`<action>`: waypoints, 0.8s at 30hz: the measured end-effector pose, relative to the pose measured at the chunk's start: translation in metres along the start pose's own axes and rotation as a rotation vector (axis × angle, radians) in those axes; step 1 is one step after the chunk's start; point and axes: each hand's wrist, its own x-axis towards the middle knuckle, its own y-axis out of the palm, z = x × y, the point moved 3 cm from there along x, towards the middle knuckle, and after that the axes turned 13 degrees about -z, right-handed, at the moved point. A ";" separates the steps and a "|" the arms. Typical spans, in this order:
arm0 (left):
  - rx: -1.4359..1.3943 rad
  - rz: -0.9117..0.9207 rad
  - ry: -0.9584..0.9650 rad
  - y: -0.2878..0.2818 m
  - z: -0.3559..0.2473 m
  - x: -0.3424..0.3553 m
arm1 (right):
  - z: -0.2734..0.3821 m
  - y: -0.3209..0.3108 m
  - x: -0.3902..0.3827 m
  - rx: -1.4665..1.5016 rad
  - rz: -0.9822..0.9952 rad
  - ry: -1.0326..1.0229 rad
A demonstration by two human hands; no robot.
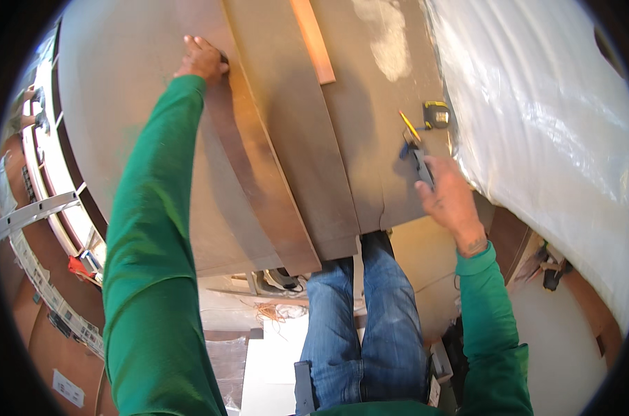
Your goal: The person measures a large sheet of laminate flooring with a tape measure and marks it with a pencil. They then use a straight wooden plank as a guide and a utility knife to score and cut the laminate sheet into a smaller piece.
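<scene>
My left hand [202, 61] is far out on the left, fingers curled on a long brown strip of board [248, 163]. A small dark thing shows beside its thumb; I cannot make out what it is. On the right, my right hand [454, 197] closes around the dark grey handle of what looks like a utility knife [421, 165], its tip pointing away from me. Just beyond that tip lie a yellow pencil [409, 125] and a black and yellow tape measure [436, 114]. The brown strip rests on wider grey-brown sheets [293, 125].
An orange-brown wood strip [314, 41] lies at the far middle. Clear plastic sheeting [529, 104] hangs along the right. A metal ladder [37, 213] stands at left, near another person's hands [30, 107]. Below, an orange cord [269, 313] lies by white panels [273, 374].
</scene>
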 end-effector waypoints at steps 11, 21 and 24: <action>-0.087 0.048 -0.099 0.015 0.012 0.006 | -0.074 0.023 0.041 -0.011 -0.216 0.204; -0.134 -0.057 -0.042 0.009 0.009 0.002 | -0.067 0.069 -0.011 0.097 -0.283 0.184; -0.134 -0.062 -0.043 0.010 0.012 0.001 | -0.068 0.075 -0.015 0.059 -0.340 0.188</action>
